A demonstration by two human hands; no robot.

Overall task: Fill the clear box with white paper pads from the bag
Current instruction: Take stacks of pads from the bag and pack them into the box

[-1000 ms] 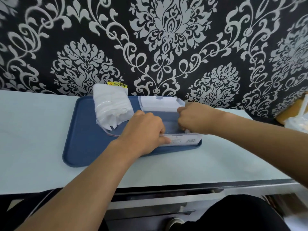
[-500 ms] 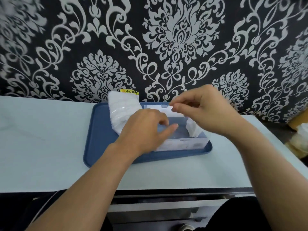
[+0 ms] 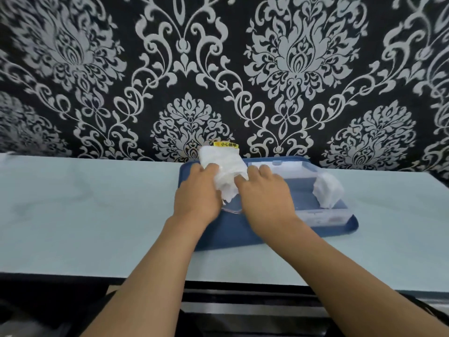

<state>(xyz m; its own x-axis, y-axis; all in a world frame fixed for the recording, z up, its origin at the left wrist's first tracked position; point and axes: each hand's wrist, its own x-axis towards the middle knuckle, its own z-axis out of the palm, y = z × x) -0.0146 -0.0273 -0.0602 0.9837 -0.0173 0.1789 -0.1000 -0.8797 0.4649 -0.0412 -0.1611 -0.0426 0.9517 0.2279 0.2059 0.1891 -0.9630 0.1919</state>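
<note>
Patterned black-and-silver wallpaper (image 3: 291, 69) is seen behind a pale table (image 3: 85, 210), on which a blue tray (image 3: 230, 237) is set. At the tray's left end lies the bag (image 3: 222, 164) of white pads, crinkled clear plastic with a yellow label at its far end. The left hand (image 3: 196, 195) is placed against the bag's left side, its fingers curled round the plastic. The right hand (image 3: 264, 195) is laid at the bag's open near end; whether a pad is pinched cannot be told, as the fingertips are hidden. To the right, the clear box (image 3: 323, 215) stands on the tray with its lid raised behind it, and one clump of pads (image 3: 326, 189) is already seen at its right end. The pads are judged light, soft and easily crushed, the bag slippery; a small stack is best taken by its edges while the bag is steadied.
</note>
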